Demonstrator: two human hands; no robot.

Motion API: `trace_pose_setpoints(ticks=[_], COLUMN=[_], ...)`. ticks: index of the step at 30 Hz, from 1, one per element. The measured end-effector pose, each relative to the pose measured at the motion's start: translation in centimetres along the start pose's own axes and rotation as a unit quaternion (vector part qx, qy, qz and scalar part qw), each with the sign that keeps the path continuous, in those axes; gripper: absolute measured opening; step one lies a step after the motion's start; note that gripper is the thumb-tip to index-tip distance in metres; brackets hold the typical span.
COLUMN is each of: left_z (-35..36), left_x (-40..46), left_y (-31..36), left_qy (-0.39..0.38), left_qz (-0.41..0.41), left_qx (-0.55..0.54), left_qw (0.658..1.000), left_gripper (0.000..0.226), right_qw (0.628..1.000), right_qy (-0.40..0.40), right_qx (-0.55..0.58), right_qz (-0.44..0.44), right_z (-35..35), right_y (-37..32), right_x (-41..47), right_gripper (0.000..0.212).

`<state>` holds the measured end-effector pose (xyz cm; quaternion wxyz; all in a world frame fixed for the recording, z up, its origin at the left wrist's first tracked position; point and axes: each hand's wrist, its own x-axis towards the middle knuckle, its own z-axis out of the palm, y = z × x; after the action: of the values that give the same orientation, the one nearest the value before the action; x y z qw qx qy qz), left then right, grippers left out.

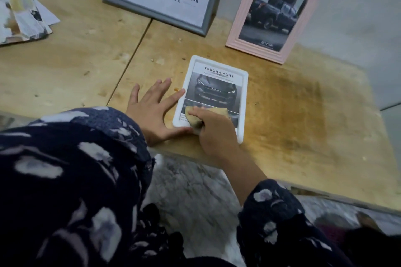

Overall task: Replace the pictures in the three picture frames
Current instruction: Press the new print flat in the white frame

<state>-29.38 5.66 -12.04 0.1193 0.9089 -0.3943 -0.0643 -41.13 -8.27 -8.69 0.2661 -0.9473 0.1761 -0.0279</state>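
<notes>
A small white frame lies flat near the wooden table's front edge, with a "Tough & Agile" car picture inside. My right hand presses a tan cloth onto the lower part of its glass. Spread flat on the table, my left hand touches the frame's left edge with fingertip and thumb. A grey frame with an "Intelli Nusa Data Service" print leans at the back. Beside it to the right stands a pink arched frame that shows a dark pickup truck.
A loose pile of printed pictures lies at the table's far left. The wooden table has a dark stain on its right part. A grey wall stands behind the frames. Below the table's front edge is a marbled floor.
</notes>
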Motion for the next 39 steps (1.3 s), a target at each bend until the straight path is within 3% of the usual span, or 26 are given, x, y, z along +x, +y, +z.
trace_pose_setpoints(ticks=[4,6,10,16,22,26,29,33,36,39], left_z=[-0.1,-0.1,-0.1,0.0,-0.1,-0.3,-0.3,-0.3,-0.3,-0.2], left_x=[-0.1,0.0,-0.1,0.1,0.1,0.1,-0.1,-0.2,0.0,0.0], left_y=[0.2,0.2,0.3,0.2,0.3,0.4,0.5,0.5,0.4,0.2], left_qy=[0.001,-0.001,-0.003,-0.004,-0.003,-0.01,-0.011,-0.013,-0.013,-0.014], left_qz=[0.0,0.0,-0.004,-0.005,-0.006,-0.012,-0.012,-0.011,-0.007,-0.004], left_qx=[0.009,0.014,0.008,0.016,0.016,0.014,0.013,0.017,0.017,0.024], left_qw=[1.0,1.0,1.0,1.0,1.0,1.0,1.0,1.0,1.0,1.0], left_gripper=[0.1,0.1,0.1,0.099,0.099,0.102,0.101,0.102,0.101,0.102], right_qw=[0.991,0.981,0.986,0.992,0.99,0.996,0.995,0.996,0.984,0.953], right_qy=[-0.041,-0.005,0.088,-0.009,0.013,0.056,0.083,0.015,-0.048,0.069], right_qx=[0.103,0.148,0.091,-0.05,-0.058,-0.051,-0.041,-0.063,0.076,0.212], right_qz=[0.076,0.128,0.112,0.115,0.127,0.057,0.037,0.063,0.151,0.204], right_z=[-4.0,-5.7,-7.9,-4.7,-2.5,-1.4,-0.7,-2.2,-5.7,-9.1], right_y=[-0.3,0.5,1.3,3.7,3.2,2.8,2.5,1.6,2.2,3.2], right_x=[1.6,3.9,8.6,9.8,6.2,2.4,0.3,-0.9,1.4,4.6], right_gripper=[0.043,0.051,0.051,0.051,0.051,0.053,0.041,0.035,0.041,0.044])
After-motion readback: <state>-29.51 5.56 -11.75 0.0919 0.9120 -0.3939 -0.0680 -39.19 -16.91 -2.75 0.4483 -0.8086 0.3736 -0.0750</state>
